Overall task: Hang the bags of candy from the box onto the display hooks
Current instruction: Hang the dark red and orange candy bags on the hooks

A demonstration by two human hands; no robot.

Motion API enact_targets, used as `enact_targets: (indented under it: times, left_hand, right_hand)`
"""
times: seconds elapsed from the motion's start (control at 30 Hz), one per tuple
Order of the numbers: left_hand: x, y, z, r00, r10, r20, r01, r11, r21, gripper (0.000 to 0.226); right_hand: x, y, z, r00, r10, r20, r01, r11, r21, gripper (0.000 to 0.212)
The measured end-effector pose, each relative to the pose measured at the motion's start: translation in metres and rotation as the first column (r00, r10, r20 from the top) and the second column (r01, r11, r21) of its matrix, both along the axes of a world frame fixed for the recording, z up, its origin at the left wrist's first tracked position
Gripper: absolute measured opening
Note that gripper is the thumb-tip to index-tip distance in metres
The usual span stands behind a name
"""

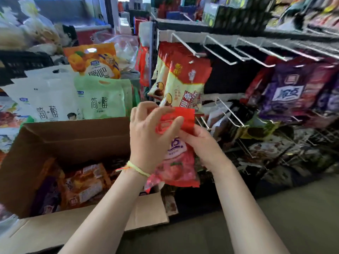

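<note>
Red foil, the top edge of a candy bag (176,143), sits pinched between both hands in front of the display rack. Left hand (150,132): fingers curled over the bag's upper left corner, thumb laid across its front face. Right hand (200,143): fingers closed on the bag's right side just below the top edge, thumb on the front. The bag hangs down from the fingers, roughly upright, its lower end level with the left wrist, which carries a yellow string bracelet (137,168).

Bag condition: red header strip, white label with blue characters at mid-height, pink and red wrapped sweets showing through the lower part. Print is partly covered by the hands.

Just beyond the fingertips, up and to the right, white wire hooks (229,114) project from the rack; the bag is not on any of them. Above the fingers hangs a row of red and cream bags (185,83) on an upper hook. Further right hang purple bags (286,88).

Below and left of the left hand stands an open cardboard box (73,136), flaps out. Inside lie orange bags (86,184) and a dark purple bag (49,195). Behind the box stand white, green and orange pouches (99,96).
</note>
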State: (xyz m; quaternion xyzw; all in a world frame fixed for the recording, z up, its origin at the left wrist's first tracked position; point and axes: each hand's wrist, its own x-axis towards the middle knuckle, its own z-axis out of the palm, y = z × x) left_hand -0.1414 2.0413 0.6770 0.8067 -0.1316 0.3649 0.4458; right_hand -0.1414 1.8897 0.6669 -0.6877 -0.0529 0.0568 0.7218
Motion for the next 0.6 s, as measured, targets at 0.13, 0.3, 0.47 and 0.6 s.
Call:
enact_targets:
  times: [0.13,0.3,0.47,0.6]
  left_hand:
    - [0.013,-0.067,-0.008,0.999,0.039,0.022,-0.036,0.993,-0.116,0.048]
    - [0.03,-0.175,-0.002,0.961,-0.223,-0.166,0.121,0.873,-0.472,0.047]
    - [0.059,-0.284,0.015,0.612,-0.705,-0.359,0.153,0.551,-0.82,0.021]
    - [0.08,-0.361,0.022,0.643,-0.693,-0.326,0.073,0.48,-0.875,0.026]
  right_hand:
    - [0.004,-0.074,0.001,0.984,-0.138,-0.117,0.155,0.976,0.155,0.015]
    - [0.018,-0.179,0.009,0.963,-0.234,-0.131,0.261,0.931,0.255,0.014]
    - [0.041,-0.284,0.019,0.935,-0.353,-0.018,0.351,0.921,0.166,0.018]
    - [0.064,-0.355,0.024,0.826,-0.506,0.248,0.472,0.862,0.184,0.033]
